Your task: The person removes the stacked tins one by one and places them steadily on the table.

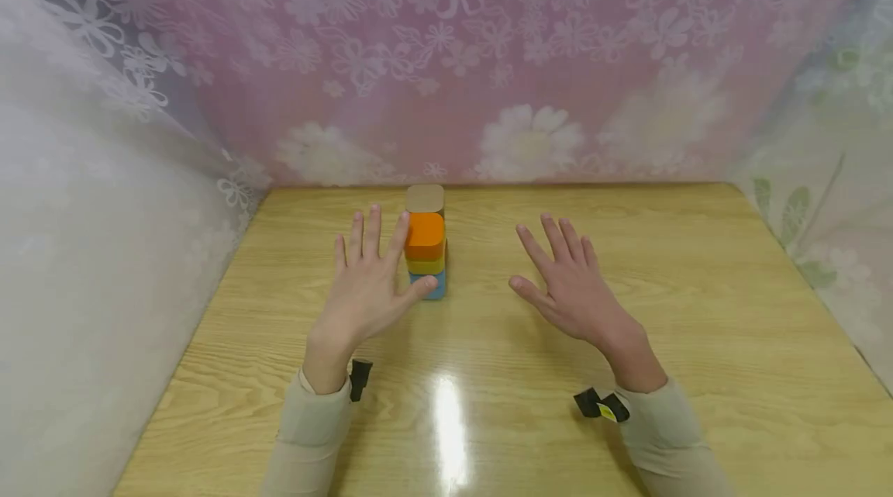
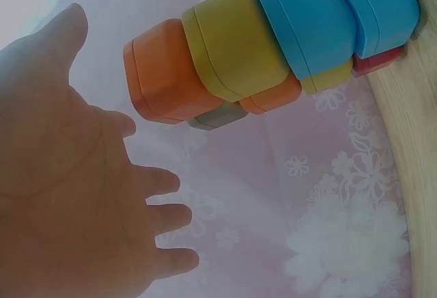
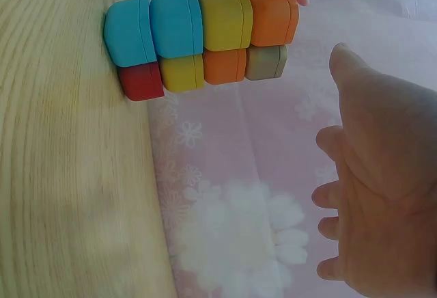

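Note:
Two stacks of small rounded boxes stand one behind the other on the table. From the top, the front stack has an orange box (image 1: 425,233), a yellow box (image 1: 427,267) and two blue boxes (image 3: 176,23). Behind it, a beige box (image 1: 425,197) tops an orange box (image 3: 224,66), a yellow box (image 3: 183,72) and a red box (image 3: 141,81). My left hand (image 1: 370,288) hovers palm down beside the front stack, fingers spread, overlapping its left edge in the head view. To the right of the stacks, my right hand (image 1: 575,291) is spread too, holding nothing.
The wooden table (image 1: 698,264) meets a pink flowered cloth (image 1: 432,78) at its back edge. Pale flowered cloth also hangs on the left (image 1: 91,249) and right. Black straps (image 1: 601,405) show at both sleeve cuffs.

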`<state>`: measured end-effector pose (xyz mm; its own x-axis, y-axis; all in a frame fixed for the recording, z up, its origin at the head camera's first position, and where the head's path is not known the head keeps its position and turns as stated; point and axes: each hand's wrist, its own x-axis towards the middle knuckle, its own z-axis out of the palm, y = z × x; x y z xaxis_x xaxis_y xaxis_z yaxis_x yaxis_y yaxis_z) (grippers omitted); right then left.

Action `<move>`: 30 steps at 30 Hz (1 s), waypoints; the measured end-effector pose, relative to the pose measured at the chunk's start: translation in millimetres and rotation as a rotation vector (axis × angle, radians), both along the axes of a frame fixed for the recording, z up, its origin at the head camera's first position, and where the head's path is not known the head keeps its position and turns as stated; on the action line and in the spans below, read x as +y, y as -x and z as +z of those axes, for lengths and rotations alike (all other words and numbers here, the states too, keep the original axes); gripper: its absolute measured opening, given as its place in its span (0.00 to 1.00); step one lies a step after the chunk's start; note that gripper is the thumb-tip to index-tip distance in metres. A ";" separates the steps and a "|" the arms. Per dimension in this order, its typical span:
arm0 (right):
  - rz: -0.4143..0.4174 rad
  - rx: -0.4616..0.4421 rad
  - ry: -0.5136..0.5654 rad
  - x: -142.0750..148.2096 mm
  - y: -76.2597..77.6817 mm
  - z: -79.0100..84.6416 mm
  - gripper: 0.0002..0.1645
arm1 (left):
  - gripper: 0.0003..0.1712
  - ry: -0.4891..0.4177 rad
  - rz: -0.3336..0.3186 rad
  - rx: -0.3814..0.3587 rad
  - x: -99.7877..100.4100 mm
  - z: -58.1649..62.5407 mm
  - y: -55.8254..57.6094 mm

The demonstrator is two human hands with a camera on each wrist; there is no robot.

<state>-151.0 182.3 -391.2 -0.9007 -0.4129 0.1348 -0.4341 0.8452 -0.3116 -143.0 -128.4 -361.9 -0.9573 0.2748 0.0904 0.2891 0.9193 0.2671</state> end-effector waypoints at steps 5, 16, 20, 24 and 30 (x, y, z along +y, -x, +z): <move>0.010 -0.009 -0.003 -1.9 1.7 0.8 0.46 | 0.56 -0.009 0.003 -0.003 -1.9 1.1 0.8; 0.020 -0.036 0.031 -4.2 1.7 -2.4 0.46 | 0.58 -0.071 -0.036 0.032 -6.0 0.5 5.0; 0.029 -0.023 0.079 -3.8 1.0 -3.0 0.47 | 0.60 -0.147 -0.071 0.059 -7.0 -0.1 9.5; 0.055 -0.020 0.145 -4.9 1.8 -5.3 0.46 | 0.60 -0.227 -0.102 0.048 -10.8 -1.8 12.9; 0.103 -0.061 0.256 -15.5 4.3 -10.2 0.44 | 0.61 -0.360 -0.111 -0.019 -19.9 -8.0 15.8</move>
<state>-155.3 166.9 -401.4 -0.8653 -0.4624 0.1933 -0.4877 0.6881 -0.5373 -158.8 -148.3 -369.9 -0.9259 0.3308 0.1827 0.3736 0.7291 0.5734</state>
